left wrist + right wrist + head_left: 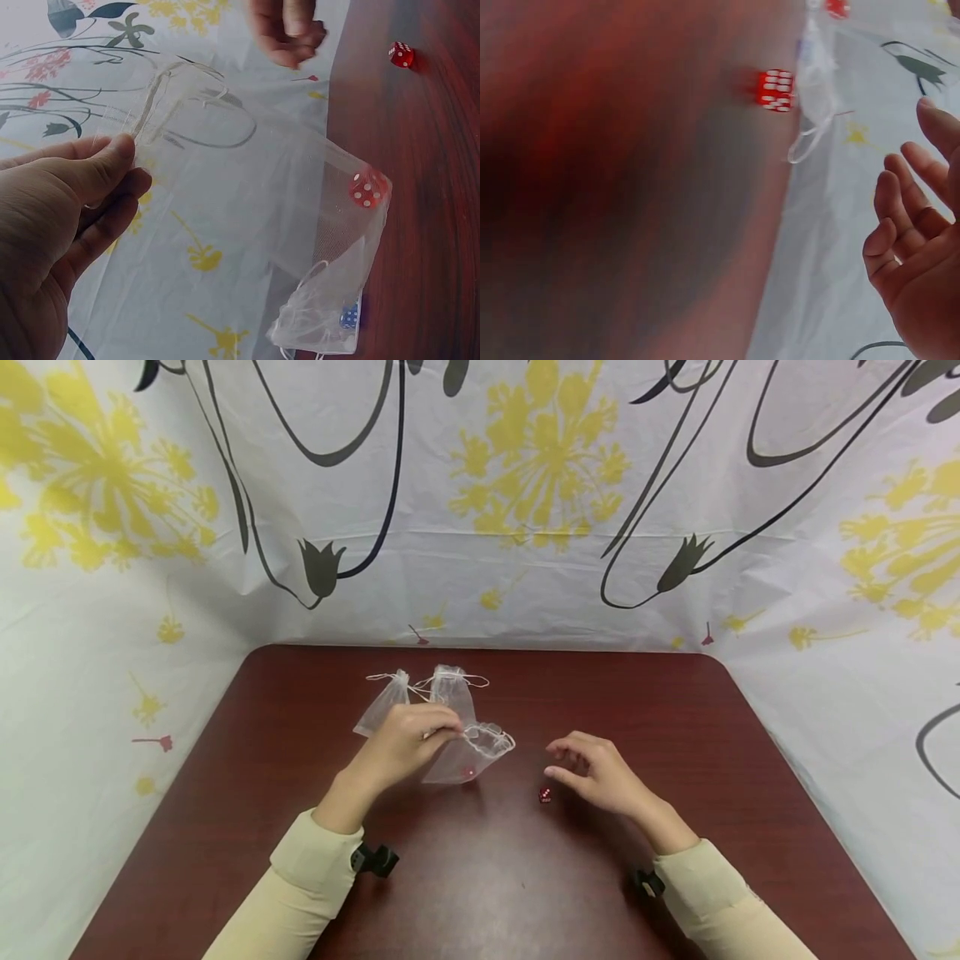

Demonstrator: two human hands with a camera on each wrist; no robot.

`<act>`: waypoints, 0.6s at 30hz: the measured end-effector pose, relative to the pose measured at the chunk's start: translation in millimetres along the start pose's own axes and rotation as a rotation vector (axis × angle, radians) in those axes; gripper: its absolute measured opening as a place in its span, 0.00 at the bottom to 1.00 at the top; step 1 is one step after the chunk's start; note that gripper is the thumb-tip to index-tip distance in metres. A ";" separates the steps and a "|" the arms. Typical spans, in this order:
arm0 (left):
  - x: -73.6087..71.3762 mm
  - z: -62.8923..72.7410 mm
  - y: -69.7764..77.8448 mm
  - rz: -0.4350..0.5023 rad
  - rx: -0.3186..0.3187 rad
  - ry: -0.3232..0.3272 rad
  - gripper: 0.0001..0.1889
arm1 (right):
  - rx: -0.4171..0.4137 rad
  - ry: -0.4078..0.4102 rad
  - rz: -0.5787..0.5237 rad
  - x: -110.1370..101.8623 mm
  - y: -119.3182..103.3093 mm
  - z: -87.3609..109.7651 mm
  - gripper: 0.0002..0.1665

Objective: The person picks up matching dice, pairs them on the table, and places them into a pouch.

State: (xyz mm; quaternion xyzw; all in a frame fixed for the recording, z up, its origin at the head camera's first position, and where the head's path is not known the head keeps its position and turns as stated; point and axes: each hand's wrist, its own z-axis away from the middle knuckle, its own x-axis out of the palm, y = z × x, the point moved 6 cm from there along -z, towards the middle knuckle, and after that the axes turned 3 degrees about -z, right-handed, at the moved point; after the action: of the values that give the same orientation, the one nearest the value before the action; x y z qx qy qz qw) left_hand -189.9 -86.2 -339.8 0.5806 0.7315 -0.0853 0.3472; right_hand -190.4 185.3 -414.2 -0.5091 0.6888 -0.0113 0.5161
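Observation:
My left hand [411, 739] pinches the rim of a sheer white drawstring bag [448, 765] between thumb and fingers. The bag's mouth gapes toward the right, and a red die [367, 187] with white dots lies in its bottom corner. A second red die [545, 795] rests on the table, just below my right fingertips. My right hand [600, 774] hovers over that spot with loosely bent fingers and holds nothing; in the right wrist view the loose die [775, 90] sits apart from the fingers.
Behind the left hand lie two more sheer bags, one at the left [381, 706] and one beside it [452, 692], both with white cords. A blue die [349, 316] shows through one of them. The dark red table [480, 893] meets a patterned white cloth [480, 585] at the back.

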 end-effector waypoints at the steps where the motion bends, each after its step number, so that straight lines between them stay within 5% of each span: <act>1: 0.1 0.0 0.3 -0.004 0.000 0.000 0.06 | 0.007 -0.018 0.008 2.8 2.5 2.4 0.15; 13: 2.2 0.7 1.7 -0.029 0.013 -0.010 0.09 | 0.101 -0.321 0.043 29.0 21.7 20.5 0.15; 18: 2.3 0.7 1.8 -0.020 0.006 -0.016 0.09 | 0.133 -0.377 0.065 31.9 24.7 21.4 0.15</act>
State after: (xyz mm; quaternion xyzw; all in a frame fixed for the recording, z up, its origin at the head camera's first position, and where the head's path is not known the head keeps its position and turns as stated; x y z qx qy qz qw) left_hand -188.1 -84.2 -341.3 0.5735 0.7343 -0.0959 0.3504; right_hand -190.4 185.4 -459.9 -0.4442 0.5939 0.0554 0.6685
